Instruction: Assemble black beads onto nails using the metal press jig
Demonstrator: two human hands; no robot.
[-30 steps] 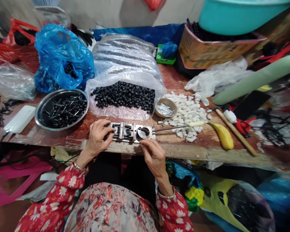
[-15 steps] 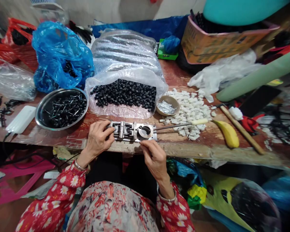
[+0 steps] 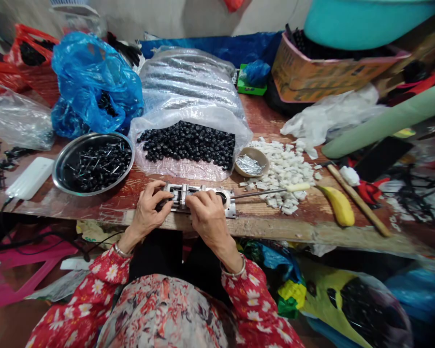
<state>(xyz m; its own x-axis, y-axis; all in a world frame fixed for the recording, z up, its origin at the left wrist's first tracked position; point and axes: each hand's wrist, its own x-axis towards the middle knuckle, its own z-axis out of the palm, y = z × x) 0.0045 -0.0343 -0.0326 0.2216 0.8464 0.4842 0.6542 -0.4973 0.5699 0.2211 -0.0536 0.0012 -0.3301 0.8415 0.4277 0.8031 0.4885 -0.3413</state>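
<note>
Wooden desk [image 3: 264, 215] still carries a heaped bag of black beads [image 3: 186, 145] at 12 o'clock and a steel bowl of pinned black parts [image 3: 94, 166] at 10 o'clock. At its front edge, the left hand [image 3: 148, 212] and right hand [image 3: 210, 217] curl their fingers closely over a steel jig [image 3: 229, 205], with a steel rod [image 3: 261, 193] just beside it at 3 o'clock.

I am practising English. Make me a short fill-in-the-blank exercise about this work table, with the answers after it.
1. The left hand and the right hand are both on the ____ jig.
2. A yellow ____ lies on the table to the right of the white cubes.
3. The black beads lie in a clear plastic ____.

Answers: metal; banana; bag.
</note>
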